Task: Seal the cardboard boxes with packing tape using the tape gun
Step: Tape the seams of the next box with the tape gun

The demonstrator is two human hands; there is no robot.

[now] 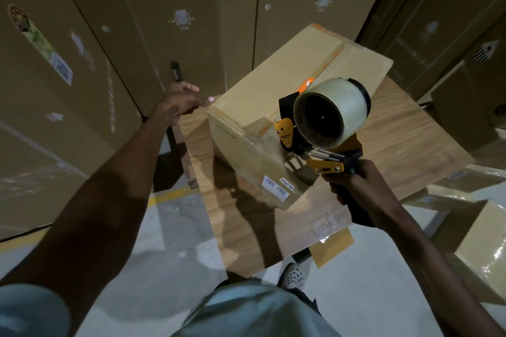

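Note:
A closed cardboard box [276,90] lies on a wooden table [397,142], with clear tape along its top seam and down its near end. My right hand [356,189] grips the black handle of a yellow and black tape gun [325,128] that carries a roll of clear tape. The gun's front end sits against the box's near top edge. My left hand [182,101] hovers at the box's left corner with loosely curled fingers, and a fingertip is close to the corner; contact is unclear.
Tall stacks of large cardboard cartons [82,49] stand close behind and on both sides. Wrapped boxes [487,249] sit low at the right. A flat piece of cardboard [332,249] sticks out under the table's near corner. Grey floor with a yellow line lies below.

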